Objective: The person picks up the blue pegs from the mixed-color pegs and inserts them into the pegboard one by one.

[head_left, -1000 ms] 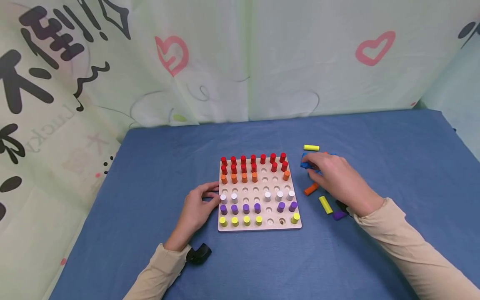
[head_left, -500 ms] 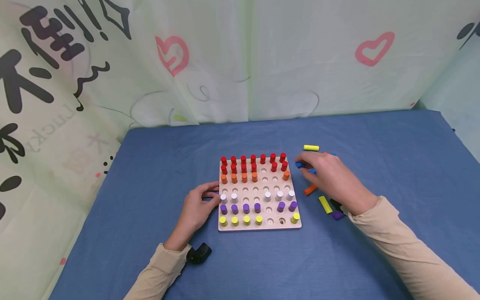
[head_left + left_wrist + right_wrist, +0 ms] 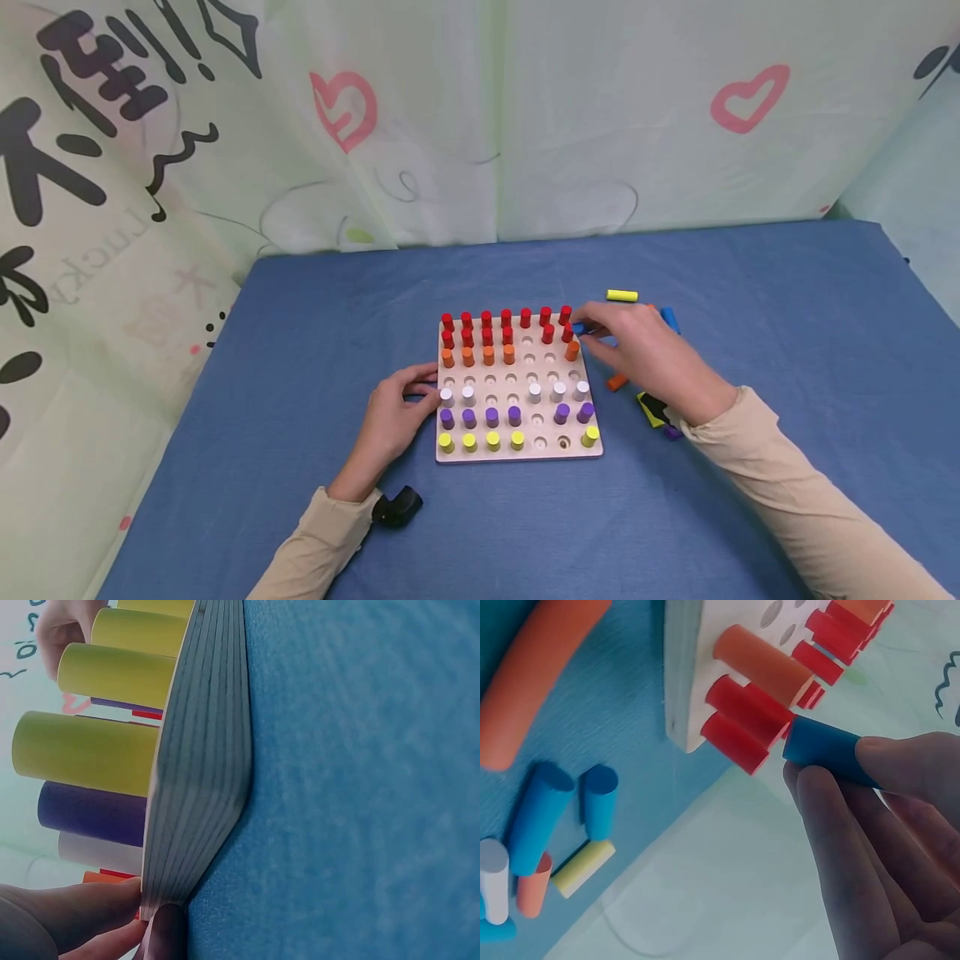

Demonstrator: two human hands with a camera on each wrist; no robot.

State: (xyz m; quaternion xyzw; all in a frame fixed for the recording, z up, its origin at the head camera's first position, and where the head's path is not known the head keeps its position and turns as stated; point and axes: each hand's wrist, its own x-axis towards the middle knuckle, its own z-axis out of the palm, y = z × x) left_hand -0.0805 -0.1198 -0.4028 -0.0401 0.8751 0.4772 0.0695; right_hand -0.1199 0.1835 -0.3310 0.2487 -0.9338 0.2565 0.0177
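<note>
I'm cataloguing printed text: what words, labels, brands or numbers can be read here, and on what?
"Lucky", a faint, seemingly mirrored word: pale patterned fabric curtain.
Large black characters: same curtain; some cut off, not readable with certainty.
Square pale wooden pegboard, blue cylindrical peg: no text visible.

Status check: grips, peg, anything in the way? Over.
Left grip pinches pegboard edge. Right grip holds blue peg, seated in no hole. Red pegs stand close by; contact unclear.

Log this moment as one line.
right hand: pinches blue peg, not yet inserted | left hand: holds pegboard edge | far yellow peg: loose on table
</note>
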